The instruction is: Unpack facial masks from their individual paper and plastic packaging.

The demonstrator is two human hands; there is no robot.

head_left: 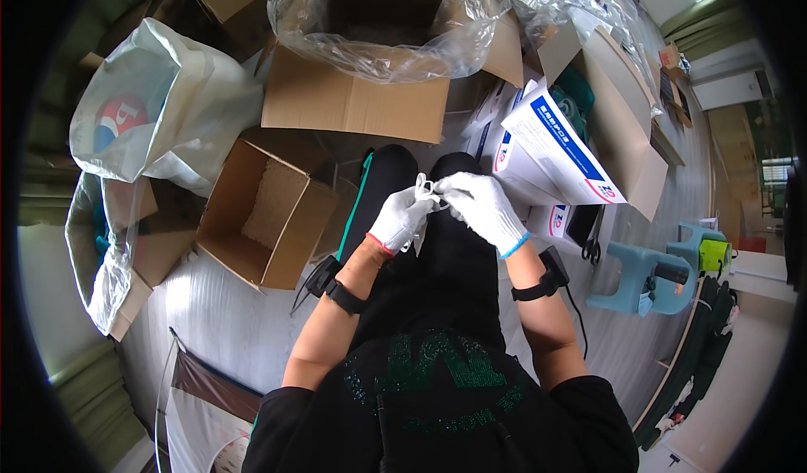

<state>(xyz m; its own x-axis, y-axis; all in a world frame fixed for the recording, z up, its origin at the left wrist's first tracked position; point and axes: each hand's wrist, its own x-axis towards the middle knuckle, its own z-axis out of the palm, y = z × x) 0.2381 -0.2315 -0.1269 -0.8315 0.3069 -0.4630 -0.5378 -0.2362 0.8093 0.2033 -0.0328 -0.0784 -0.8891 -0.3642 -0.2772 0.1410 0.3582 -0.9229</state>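
Both my hands wear white knit gloves and meet above my knees. A small bunch of thin white cords forms loops between the fingertips. My left hand is closed, pinching the cords from the left, and a bit of white hangs below its fingers. My right hand is closed too, with thumb and fingers pressed together on the cords' right side. The gloved fingers hide part of the cords, so whether they belong to a larger item cannot be seen.
An open cardboard box lined with clear plastic stands ahead. To the left are a smaller open carton and a white woven sack. On the right are a white-and-blue printed carton, black-handled scissors and a blue stool.
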